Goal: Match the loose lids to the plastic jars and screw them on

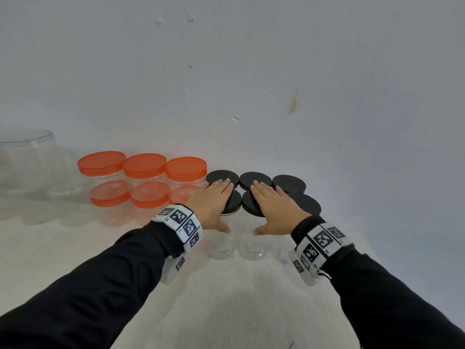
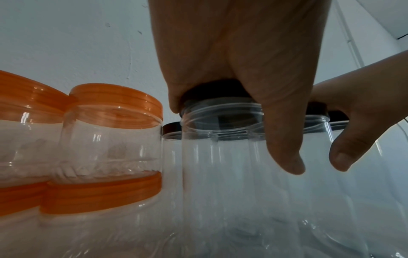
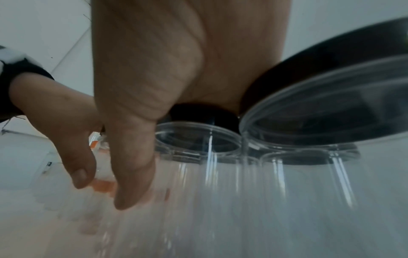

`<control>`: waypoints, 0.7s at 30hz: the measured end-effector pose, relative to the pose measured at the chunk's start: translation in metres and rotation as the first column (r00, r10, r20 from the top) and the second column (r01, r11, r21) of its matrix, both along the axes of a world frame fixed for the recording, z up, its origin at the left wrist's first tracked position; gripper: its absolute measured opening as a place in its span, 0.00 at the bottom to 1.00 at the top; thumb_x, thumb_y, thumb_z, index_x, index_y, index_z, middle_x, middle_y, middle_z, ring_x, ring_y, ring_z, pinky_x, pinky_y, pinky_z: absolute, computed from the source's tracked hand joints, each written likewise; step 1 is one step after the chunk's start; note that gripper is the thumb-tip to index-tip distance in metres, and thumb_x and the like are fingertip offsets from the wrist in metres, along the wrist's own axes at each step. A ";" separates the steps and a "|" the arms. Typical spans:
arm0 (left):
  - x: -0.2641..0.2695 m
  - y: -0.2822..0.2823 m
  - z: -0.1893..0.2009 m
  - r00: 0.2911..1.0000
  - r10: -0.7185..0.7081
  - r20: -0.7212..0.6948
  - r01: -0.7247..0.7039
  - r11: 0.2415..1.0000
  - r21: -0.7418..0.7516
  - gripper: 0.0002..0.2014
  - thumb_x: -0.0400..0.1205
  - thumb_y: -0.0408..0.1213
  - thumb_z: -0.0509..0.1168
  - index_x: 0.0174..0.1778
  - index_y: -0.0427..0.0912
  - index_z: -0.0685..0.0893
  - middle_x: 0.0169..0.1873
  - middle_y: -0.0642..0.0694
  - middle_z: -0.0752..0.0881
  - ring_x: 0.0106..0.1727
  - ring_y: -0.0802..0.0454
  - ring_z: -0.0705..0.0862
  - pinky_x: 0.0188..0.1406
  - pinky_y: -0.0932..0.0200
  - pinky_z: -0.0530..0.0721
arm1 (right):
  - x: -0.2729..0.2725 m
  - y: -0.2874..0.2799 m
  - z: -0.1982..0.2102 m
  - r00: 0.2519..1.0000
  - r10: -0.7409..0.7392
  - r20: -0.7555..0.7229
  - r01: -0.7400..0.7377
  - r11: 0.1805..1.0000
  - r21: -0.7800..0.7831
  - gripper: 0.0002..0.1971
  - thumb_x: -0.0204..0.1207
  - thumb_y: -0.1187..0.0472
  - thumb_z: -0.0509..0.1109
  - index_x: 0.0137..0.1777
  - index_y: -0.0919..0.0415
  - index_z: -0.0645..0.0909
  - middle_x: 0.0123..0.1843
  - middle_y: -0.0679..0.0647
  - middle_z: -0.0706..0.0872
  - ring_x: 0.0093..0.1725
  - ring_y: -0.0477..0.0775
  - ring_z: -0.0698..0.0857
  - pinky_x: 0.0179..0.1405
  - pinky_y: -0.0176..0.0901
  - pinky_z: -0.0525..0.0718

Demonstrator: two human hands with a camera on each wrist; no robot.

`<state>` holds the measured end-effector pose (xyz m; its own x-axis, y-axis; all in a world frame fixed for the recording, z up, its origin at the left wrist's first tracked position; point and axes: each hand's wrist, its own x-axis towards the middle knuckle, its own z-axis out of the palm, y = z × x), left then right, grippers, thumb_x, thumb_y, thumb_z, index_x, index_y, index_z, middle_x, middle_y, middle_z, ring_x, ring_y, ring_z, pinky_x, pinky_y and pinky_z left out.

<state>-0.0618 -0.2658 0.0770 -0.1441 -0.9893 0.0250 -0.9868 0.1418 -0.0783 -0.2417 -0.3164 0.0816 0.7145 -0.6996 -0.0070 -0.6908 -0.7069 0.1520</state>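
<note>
Both hands [image 1: 214, 197] lie flat on black lids [image 1: 254, 181].

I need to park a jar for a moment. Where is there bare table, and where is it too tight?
Bare table lies in front, between the two sleeves, near of the black-lidded jars. More lies right of them, toward the wall. Crowded: the stacked orange-lidded jars stand packed against the black-lidded group, where the left hand and right hand rest flat on lids.

Head view: from above, facing forward and down at the bench [image 1: 226, 298] and wall.
Left wrist view: close under the left hand [image 2: 243, 61], facing the black-lidded jars [image 2: 220, 157].
Right wrist view: the same, closer.
Shared: both hands, black-lidded jars.
</note>
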 end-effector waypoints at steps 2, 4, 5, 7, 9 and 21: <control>0.000 0.000 -0.001 1.000 0.002 0.001 -0.002 1.000 -0.003 0.57 0.70 0.59 0.71 0.81 0.37 0.41 0.82 0.42 0.42 0.83 0.47 0.44 0.81 0.47 0.50 | -0.001 0.000 0.000 1.000 0.000 -0.004 0.000 1.000 -0.003 0.55 0.70 0.40 0.72 0.82 0.65 0.39 0.85 0.58 0.42 0.83 0.56 0.44 0.81 0.56 0.46; 0.000 0.000 0.000 1.000 0.003 0.001 -0.003 1.000 0.002 0.57 0.70 0.59 0.71 0.81 0.37 0.41 0.82 0.43 0.43 0.83 0.47 0.44 0.81 0.47 0.50 | -0.001 0.001 0.001 1.000 -0.001 -0.010 0.001 1.000 -0.002 0.55 0.70 0.40 0.71 0.82 0.65 0.39 0.84 0.59 0.42 0.83 0.56 0.44 0.81 0.57 0.46; 0.000 0.001 0.001 1.000 0.003 -0.003 -0.003 1.000 0.007 0.57 0.70 0.60 0.71 0.81 0.37 0.41 0.82 0.43 0.43 0.83 0.47 0.44 0.81 0.47 0.49 | -0.001 0.001 0.001 1.000 0.001 -0.013 -0.001 1.000 0.000 0.55 0.70 0.40 0.71 0.82 0.65 0.39 0.84 0.59 0.41 0.83 0.56 0.44 0.81 0.57 0.46; 0.000 0.002 0.003 1.000 0.004 -0.016 -0.004 1.000 0.014 0.57 0.70 0.61 0.70 0.81 0.38 0.41 0.82 0.43 0.42 0.83 0.47 0.43 0.81 0.47 0.46 | -0.001 0.002 0.002 1.000 0.003 -0.024 -0.003 1.000 0.006 0.56 0.70 0.39 0.71 0.82 0.65 0.38 0.84 0.58 0.40 0.83 0.57 0.42 0.81 0.58 0.45; 0.001 0.004 0.003 0.999 0.001 -0.036 -0.001 1.000 0.020 0.58 0.69 0.63 0.69 0.81 0.38 0.40 0.82 0.44 0.41 0.83 0.48 0.41 0.80 0.48 0.44 | -0.002 0.002 0.003 1.000 0.009 -0.020 -0.009 1.000 0.020 0.58 0.69 0.36 0.70 0.82 0.64 0.36 0.84 0.58 0.38 0.83 0.56 0.40 0.80 0.58 0.42; 0.012 0.027 0.016 0.984 -0.069 -0.166 0.052 0.993 -0.107 0.54 0.71 0.65 0.66 0.82 0.41 0.43 0.82 0.47 0.44 0.82 0.52 0.42 0.77 0.56 0.37 | -0.044 0.017 0.009 0.960 -0.073 0.271 0.051 0.995 0.087 0.51 0.72 0.35 0.65 0.83 0.57 0.41 0.85 0.49 0.41 0.83 0.50 0.41 0.81 0.54 0.42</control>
